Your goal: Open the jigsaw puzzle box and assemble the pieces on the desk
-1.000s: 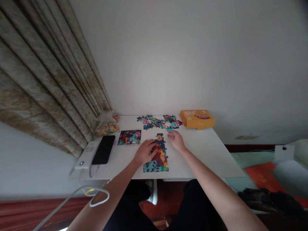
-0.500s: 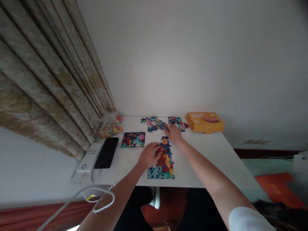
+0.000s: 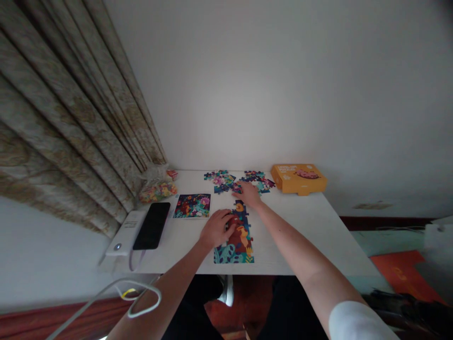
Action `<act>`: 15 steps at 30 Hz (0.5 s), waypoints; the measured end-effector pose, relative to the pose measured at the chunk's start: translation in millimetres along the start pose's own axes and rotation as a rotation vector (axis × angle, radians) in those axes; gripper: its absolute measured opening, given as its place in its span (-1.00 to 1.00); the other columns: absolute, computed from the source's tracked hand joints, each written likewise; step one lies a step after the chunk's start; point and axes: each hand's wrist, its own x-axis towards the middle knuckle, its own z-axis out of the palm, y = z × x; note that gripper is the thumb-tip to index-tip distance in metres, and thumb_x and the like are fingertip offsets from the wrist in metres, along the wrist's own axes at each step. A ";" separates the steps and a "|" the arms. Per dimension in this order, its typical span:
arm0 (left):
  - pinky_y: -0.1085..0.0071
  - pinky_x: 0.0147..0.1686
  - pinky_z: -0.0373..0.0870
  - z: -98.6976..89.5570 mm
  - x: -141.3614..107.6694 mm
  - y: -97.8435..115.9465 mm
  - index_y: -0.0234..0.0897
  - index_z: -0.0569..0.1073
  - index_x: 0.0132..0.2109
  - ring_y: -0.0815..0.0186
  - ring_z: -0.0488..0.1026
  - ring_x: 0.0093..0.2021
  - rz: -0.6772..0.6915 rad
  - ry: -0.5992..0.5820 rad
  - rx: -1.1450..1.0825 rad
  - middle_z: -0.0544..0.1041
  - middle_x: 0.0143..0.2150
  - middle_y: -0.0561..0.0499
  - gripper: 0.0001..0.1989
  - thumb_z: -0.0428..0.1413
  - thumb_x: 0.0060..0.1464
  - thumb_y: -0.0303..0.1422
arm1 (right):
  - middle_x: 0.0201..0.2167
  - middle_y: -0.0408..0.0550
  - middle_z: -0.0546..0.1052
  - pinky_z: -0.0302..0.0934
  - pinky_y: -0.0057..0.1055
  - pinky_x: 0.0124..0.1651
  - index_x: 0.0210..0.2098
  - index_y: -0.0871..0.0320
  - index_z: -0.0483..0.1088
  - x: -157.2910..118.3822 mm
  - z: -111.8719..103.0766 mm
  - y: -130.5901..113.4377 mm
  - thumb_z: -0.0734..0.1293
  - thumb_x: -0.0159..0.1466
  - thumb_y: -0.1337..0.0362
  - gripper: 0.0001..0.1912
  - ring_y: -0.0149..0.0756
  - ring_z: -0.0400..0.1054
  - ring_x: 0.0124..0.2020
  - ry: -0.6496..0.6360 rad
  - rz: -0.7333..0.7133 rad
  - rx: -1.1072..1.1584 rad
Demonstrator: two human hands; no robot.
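Observation:
A partly assembled jigsaw puzzle (image 3: 234, 253) in blue, teal and brown lies near the table's front edge. My left hand (image 3: 216, 229) is curled over its left side, hiding part of it, and I cannot tell whether it holds a piece. My right hand (image 3: 247, 194) reaches across to the far side, its fingertips at the loose jigsaw pieces (image 3: 221, 182) between two scattered clusters. A second cluster of loose pieces (image 3: 256, 178) lies just right of those fingers.
A colourful picture card (image 3: 192, 206) lies left of the puzzle, with a black phone (image 3: 152, 225) on a white power bank (image 3: 124, 232) beyond it. An orange box (image 3: 299, 179) stands at the back right of the white table (image 3: 307, 233). A plastic bag (image 3: 157, 190) sits against the curtain (image 3: 71, 118).
My right hand has moved forward from beside the puzzle to the loose pieces, then slightly left. My left hand stays on the puzzle. The view has shifted slightly.

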 end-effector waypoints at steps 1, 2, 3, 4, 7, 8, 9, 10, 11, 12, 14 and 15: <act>0.03 0.25 0.43 0.5 -0.3 -0.3 -0.19 0.60 0.08 0.07 0.49 0.17 -0.002 0.002 0.003 0.57 0.15 -0.16 -0.70 0.13 0.27 -0.26 | 0.20 0.10 0.51 0.21 -0.07 0.22 0.23 0.07 0.40 3.2 0.6 -2.4 0.42 0.32 0.07 -0.47 0.03 0.33 0.24 -0.010 0.001 0.008; 0.04 0.25 0.43 0.9 -0.5 -0.5 -0.19 0.60 0.08 0.07 0.49 0.18 -0.003 0.005 0.006 0.57 0.15 -0.15 -0.70 0.14 0.27 -0.26 | 0.19 0.08 0.52 0.22 -0.09 0.21 0.22 0.07 0.40 6.1 1.0 -4.5 0.42 0.32 0.10 -0.49 0.03 0.35 0.23 -0.018 0.008 0.017; 0.04 0.25 0.43 1.3 -0.7 -0.6 -0.19 0.60 0.08 0.07 0.49 0.18 -0.004 0.008 0.007 0.57 0.15 -0.15 -0.70 0.14 0.27 -0.26 | 0.16 0.07 0.54 0.24 -0.11 0.19 0.21 0.08 0.41 8.7 1.2 -6.3 0.41 0.33 0.14 -0.52 0.01 0.37 0.21 -0.019 0.017 0.026; 0.05 0.25 0.44 1.6 -0.9 -0.6 -0.20 0.60 0.07 0.07 0.49 0.18 -0.004 0.012 0.006 0.57 0.15 -0.15 -0.70 0.14 0.27 -0.26 | 0.14 0.06 0.55 0.24 -0.14 0.19 0.19 0.09 0.41 10.7 1.2 -7.4 0.40 0.34 0.17 -0.55 -0.01 0.39 0.18 -0.013 0.022 0.036; 0.06 0.25 0.43 2.0 -0.8 -0.1 -0.24 0.61 0.06 0.07 0.49 0.17 -0.010 0.016 -0.001 0.58 0.15 -0.17 -0.71 0.16 0.26 -0.27 | 0.05 0.04 0.60 0.26 -0.23 0.16 0.15 0.11 0.42 13.6 0.6 -6.5 0.36 0.35 0.23 -0.62 -0.10 0.45 0.09 0.021 0.013 0.070; 0.06 0.25 0.43 2.0 -0.6 0.1 -0.25 0.61 0.06 0.06 0.50 0.17 -0.013 0.014 -0.004 0.58 0.15 -0.17 -0.71 0.16 0.26 -0.27 | 0.02 0.03 0.60 0.27 -0.25 0.14 0.14 0.11 0.42 13.4 0.2 -4.7 0.37 0.34 0.24 -0.62 -0.12 0.46 0.06 0.032 0.012 0.084; 0.06 0.25 0.43 1.9 -0.5 0.2 -0.25 0.61 0.06 0.06 0.50 0.17 -0.016 0.012 -0.007 0.58 0.15 -0.18 -0.71 0.16 0.25 -0.27 | 0.00 0.04 0.61 0.28 -0.26 0.12 0.14 0.12 0.41 12.6 -0.4 -2.2 0.38 0.33 0.25 -0.61 -0.13 0.48 0.03 0.040 0.012 0.100; 0.05 0.25 0.43 1.7 -0.3 0.3 -0.24 0.61 0.05 0.06 0.50 0.17 -0.017 0.010 -0.011 0.58 0.15 -0.17 -0.71 0.16 0.25 -0.27 | 0.00 0.04 0.61 0.29 -0.27 0.10 0.14 0.13 0.41 11.3 -1.4 0.9 0.39 0.32 0.25 -0.60 -0.13 0.48 0.01 0.049 0.013 0.119; 0.05 0.25 0.43 1.5 -0.1 0.2 -0.23 0.61 0.05 0.06 0.50 0.17 -0.017 0.008 -0.016 0.58 0.15 -0.17 -0.71 0.16 0.25 -0.27 | 0.00 0.05 0.60 0.30 -0.28 0.08 0.13 0.14 0.40 9.5 -2.8 4.6 0.39 0.30 0.27 -0.59 -0.14 0.49 0.01 0.056 0.007 0.139; 0.04 0.24 0.43 1.4 0.0 0.1 -0.22 0.61 0.06 0.06 0.50 0.17 -0.017 0.006 -0.021 0.58 0.15 -0.17 -0.71 0.16 0.25 -0.27 | 0.01 0.06 0.60 0.31 -0.27 0.07 0.13 0.14 0.39 7.0 -4.8 8.7 0.39 0.30 0.28 -0.59 -0.14 0.49 0.00 0.062 -0.006 0.159; 0.04 0.24 0.43 1.1 0.1 -0.1 -0.20 0.61 0.06 0.07 0.50 0.17 -0.018 0.003 -0.027 0.58 0.15 -0.17 -0.71 0.17 0.24 -0.27 | 0.02 0.06 0.59 0.33 -0.26 0.06 0.13 0.14 0.38 0.2 -10.5 17.2 0.38 0.29 0.29 -0.59 -0.14 0.50 -0.01 0.075 -0.040 0.191; 0.04 0.25 0.43 1.1 0.0 -0.3 -0.20 0.61 0.06 0.07 0.50 0.18 -0.019 0.004 -0.027 0.58 0.14 -0.16 -0.71 0.17 0.24 -0.26 | 0.02 0.06 0.59 0.33 -0.24 0.06 0.13 0.14 0.38 -4.2 -13.9 21.2 0.37 0.29 0.29 -0.58 -0.13 0.50 -0.01 0.083 -0.050 0.198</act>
